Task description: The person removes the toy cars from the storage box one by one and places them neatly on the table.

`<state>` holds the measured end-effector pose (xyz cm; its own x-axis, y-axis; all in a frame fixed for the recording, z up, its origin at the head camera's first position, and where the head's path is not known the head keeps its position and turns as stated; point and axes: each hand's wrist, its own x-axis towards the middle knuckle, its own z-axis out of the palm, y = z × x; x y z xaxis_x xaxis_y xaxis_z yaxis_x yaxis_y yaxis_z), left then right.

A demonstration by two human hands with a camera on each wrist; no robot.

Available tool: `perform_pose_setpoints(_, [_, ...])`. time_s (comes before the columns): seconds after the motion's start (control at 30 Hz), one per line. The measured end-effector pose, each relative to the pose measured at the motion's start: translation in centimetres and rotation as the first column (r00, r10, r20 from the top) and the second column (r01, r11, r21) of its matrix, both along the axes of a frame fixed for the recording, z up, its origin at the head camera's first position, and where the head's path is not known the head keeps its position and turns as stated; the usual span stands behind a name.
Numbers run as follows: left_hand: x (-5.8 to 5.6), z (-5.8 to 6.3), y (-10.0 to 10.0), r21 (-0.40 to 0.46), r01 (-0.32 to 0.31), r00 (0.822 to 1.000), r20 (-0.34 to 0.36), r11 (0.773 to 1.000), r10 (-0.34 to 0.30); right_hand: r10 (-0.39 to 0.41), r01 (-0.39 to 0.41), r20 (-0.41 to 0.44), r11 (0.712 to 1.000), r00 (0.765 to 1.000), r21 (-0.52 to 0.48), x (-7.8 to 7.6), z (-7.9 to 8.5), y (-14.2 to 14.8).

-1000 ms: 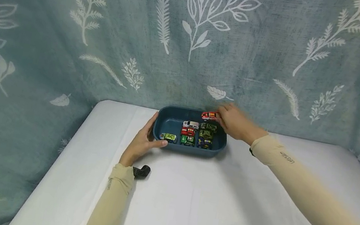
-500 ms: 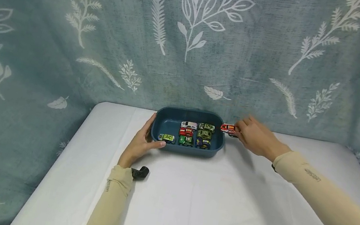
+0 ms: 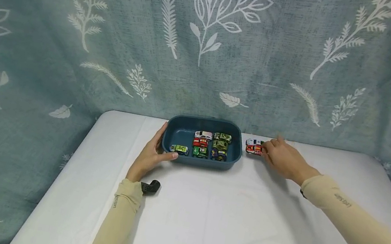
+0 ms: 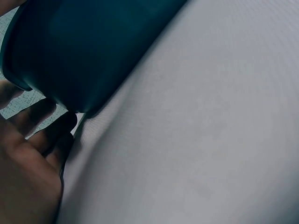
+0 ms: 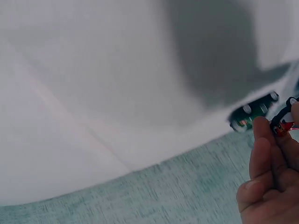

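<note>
My left hand [image 3: 148, 157] grips the left end of a dark blue tray [image 3: 204, 163], thumb at the front rim and fingers along the end wall. In the left wrist view the fingers bend beside the tray's wall [image 4: 93, 60]. My right hand [image 3: 285, 158] pinches a red toy car [image 3: 253, 149] just right of the tray. Directly behind that one sits a toy car with a pale top [image 3: 253, 142]. The right wrist view shows the red car [image 5: 282, 125] partly behind the fingers, beside a car with a dark green side [image 5: 252, 112].
Several toy cars stand inside the tray: a white car [image 3: 203, 135], a red car [image 3: 200, 142], a green car [image 3: 199, 152], camouflage cars and others. A yellow-green car [image 3: 179, 149] is at its front left. White cloth covers the table [image 3: 200, 227]; a patterned curtain [image 3: 210, 85] hangs behind.
My right hand has carried the red toy car from the tray's back right corner, over the right rim, down beside the pale-topped car. My left hand keeps hold of the tray.
</note>
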<state>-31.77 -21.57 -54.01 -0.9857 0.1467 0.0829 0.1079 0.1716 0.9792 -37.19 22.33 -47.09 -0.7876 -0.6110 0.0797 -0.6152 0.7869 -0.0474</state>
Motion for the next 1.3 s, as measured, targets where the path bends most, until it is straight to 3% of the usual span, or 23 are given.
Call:
perform_pose_setpoints(0.27, [0.2, 0.0, -0.2, -0.002, 0.001, 1.0, -0.001, 1.0, -0.001, 0.032, -0.032, -0.067, 0.999, 0.997, 0.0, 0.0, -2.2, 0.2])
perform_pose_setpoints(0.87, [0.0, 0.2, 0.0, 0.014, 0.007, 1.0, 0.004, 1.0, -0.007, 0.054, -0.062, -0.146, 0.997, 0.988, -0.053, -0.3, -3.3, 0.3])
perform_pose_setpoints(1.3, [-0.2, 0.0, -0.1, 0.01, 0.004, 1.0, 0.013, 1.0, -0.004, -0.016, 0.005, -0.095, 0.994, 0.995, -0.11, 0.5, -3.5, -0.1])
